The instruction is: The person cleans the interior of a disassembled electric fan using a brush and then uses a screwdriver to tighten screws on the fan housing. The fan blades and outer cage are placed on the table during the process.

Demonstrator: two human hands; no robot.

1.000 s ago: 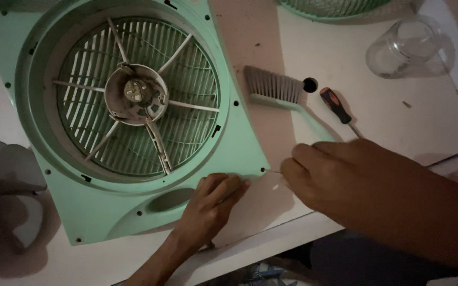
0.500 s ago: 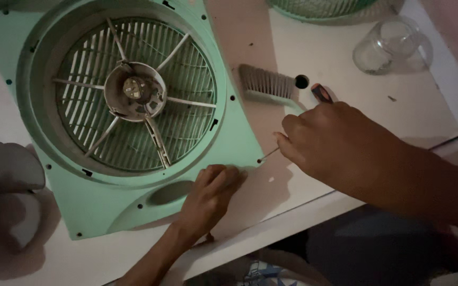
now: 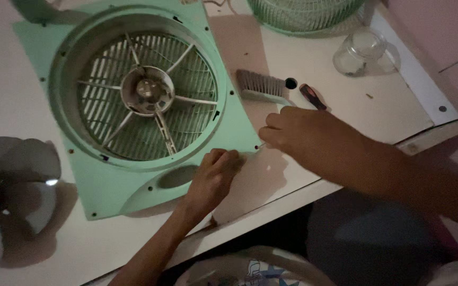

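Fingers of the right hand [image 3: 306,137] pinch a thin light pin [image 3: 261,145] at the near-right corner hole of the mint-green square plastic fan housing [image 3: 133,100], near the table's front edge. Left hand [image 3: 214,177] presses flat on this corner. Pin looks not yet fully seated.

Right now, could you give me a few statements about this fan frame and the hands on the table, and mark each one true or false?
1. The left hand rests on the near edge of the green fan frame. True.
2. The right hand pinches a thin pin at the frame's corner. True.
3. The brush lies inside the fan frame. False: it lies on the table, beside the frame.
4. The glass jar stands upright. False: it lies on its side.
5. The screwdriver is in the left hand. False: it lies on the table, past the right hand.
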